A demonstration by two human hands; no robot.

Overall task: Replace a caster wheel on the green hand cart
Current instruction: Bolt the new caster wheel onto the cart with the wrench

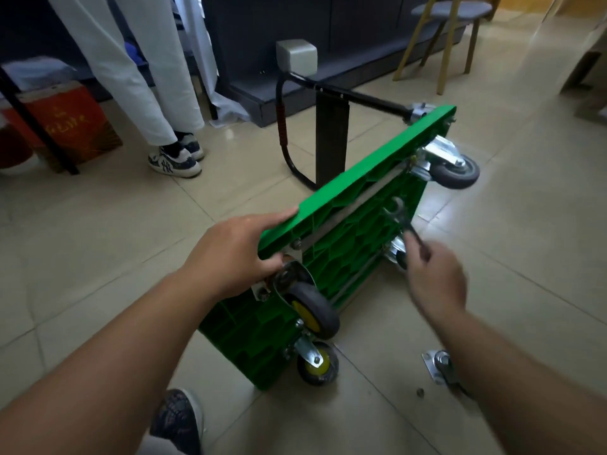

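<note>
Hands of a person reach down toward a green hand cart (331,205) that stands on one long edge on a pale tiled floor (98,241), its ribbed underside facing right. The left hand (236,254) grips the cart's raised near corner, fingers curled over the top edge and thumb underneath, just above a mounted caster with a yellow hub (312,310). A second yellow-hubbed caster (317,362) sits below it, near the floor. The right hand (433,280), blurred, pinches the handle of an open-ended wrench (399,218), whose jaw points up in front of the underside. A grey-wheeled caster (455,169) is fixed at the far corner. A loose caster (440,369) lies on the floor beside the right forearm, with a small round metal piece (419,393) near it. The cart's black handle (282,133) lies beyond the deck. A bystander's sneakers (174,160) stand at upper left.
</note>
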